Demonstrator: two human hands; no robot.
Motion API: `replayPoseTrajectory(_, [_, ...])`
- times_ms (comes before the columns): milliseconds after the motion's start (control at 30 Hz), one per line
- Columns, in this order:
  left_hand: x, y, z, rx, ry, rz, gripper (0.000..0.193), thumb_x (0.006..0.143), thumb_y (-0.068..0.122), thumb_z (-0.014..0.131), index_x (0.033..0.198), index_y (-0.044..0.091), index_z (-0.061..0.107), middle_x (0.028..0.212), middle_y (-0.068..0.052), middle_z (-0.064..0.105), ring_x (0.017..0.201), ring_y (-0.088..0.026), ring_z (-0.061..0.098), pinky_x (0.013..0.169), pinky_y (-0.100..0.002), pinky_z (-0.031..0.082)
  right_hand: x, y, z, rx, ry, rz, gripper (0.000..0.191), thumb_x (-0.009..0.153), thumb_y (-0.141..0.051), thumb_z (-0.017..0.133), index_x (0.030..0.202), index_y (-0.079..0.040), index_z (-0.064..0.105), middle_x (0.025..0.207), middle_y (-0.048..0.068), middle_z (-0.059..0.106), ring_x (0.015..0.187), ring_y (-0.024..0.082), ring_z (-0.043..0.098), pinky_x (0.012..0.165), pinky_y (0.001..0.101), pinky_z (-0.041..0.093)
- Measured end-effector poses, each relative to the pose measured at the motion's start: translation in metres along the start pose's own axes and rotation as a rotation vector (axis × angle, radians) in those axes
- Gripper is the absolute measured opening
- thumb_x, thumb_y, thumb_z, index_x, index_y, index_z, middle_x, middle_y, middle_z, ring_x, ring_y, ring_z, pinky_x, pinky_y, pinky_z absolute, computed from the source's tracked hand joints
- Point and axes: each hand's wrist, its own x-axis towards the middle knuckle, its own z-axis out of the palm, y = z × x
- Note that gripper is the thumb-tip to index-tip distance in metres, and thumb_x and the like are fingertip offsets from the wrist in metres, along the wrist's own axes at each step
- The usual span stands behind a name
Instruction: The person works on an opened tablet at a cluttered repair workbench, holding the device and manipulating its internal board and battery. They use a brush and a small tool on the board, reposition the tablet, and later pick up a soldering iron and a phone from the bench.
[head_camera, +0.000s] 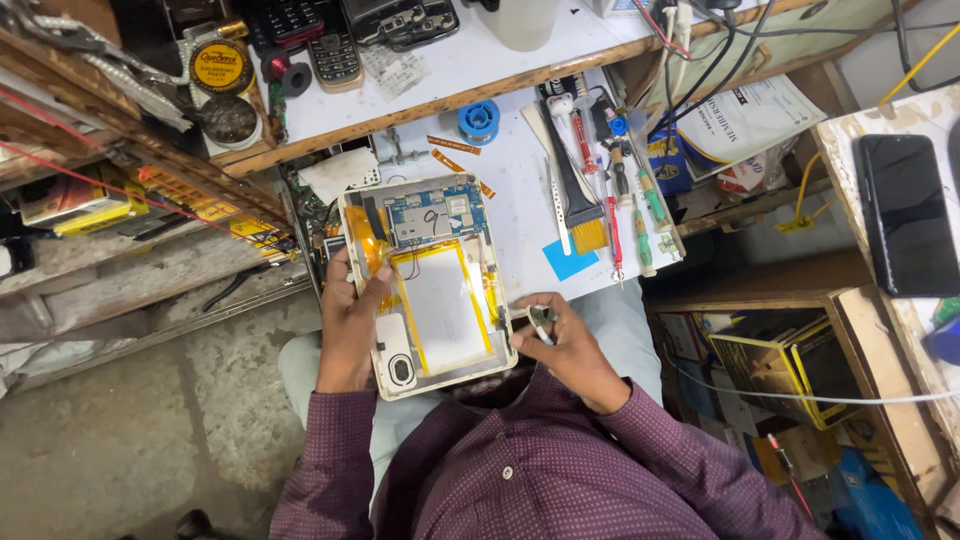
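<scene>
Left hand (352, 310) gripping opened tablet (430, 285) by its edge; right hand (560, 335) curled, pinching small metal tool (541, 322).

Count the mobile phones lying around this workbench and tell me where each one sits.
3 that I can make out: two keypad phones side by side on the raised shelf at top, and a black smartphone face up on the right-hand counter. Clutter may hide others.
</scene>
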Motion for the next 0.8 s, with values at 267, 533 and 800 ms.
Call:
replayPoseTrajectory(267, [0.001, 0.028, 0.025, 0.586, 0.102, 0.019, 0.052, 0.093, 0.014, 0.07, 0.141, 0.001, 0.051, 0.114, -0.008, 0.073, 0.097, -0.013, 0.069, 0.082, -0.028, 0.055, 0.003, 0.007, 0.008, -0.085, 0.003, 0.065, 0.049, 0.086, -0.008, 0.078, 0.128, -0.002, 0.052, 0.088, 0.005, 0.062, 0.083, 0.008, 0.06, 0.076, 0.0234, 0.052])
replayPoseTrajectory(533, [-0.012, 0.039, 0.058, 1.304, 0.126, 0.626, 0.04, 0.088, 0.022, 0.079, 0.122, 0.003, 0.069, 0.117, -0.013, 0.067, 0.108, -0.031, 0.061, 0.093, -0.046, 0.046, 0.008, 0.013, 0.004, 0.017, -0.02, -0.064, 0.043, 0.085, -0.006, 0.078, 0.12, 0.0, 0.054, 0.096, 0.001, 0.061, 0.084, 0.009, 0.061, 0.077, 0.025, 0.053])
replayPoseTrajectory(800, [0.0, 0.005, 0.089, 1.16, -0.136, 0.588, 0.037, 0.091, 0.017, 0.074, 0.127, 0.007, 0.07, 0.112, -0.006, 0.064, 0.104, -0.027, 0.057, 0.093, -0.044, 0.045, 0.003, 0.003, -0.011, -0.212, -0.001, -0.075, 0.036, 0.094, -0.016, 0.073, 0.125, -0.005, 0.057, 0.092, 0.008, 0.064, 0.082, 0.008, 0.057, 0.074, 0.0239, 0.047])
